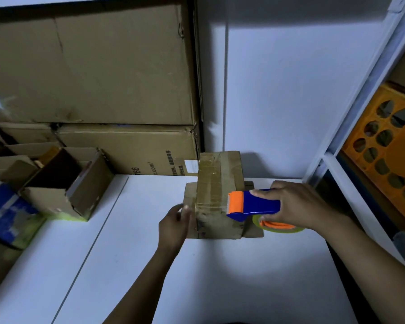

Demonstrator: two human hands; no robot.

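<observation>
Steadies box (218,195) with left hand (173,226), fingers flat against its left side. Grips dispenser (253,204) in right hand (295,206), mouth touching the box's right top edge. Stands mid-table (220,277) between both hands, long axis running away.

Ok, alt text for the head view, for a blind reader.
The right hand grips a blue-orange tape dispenser against a taped box on a white table; the left hand touches the box's left side. Bigger cartons stand behind.
</observation>
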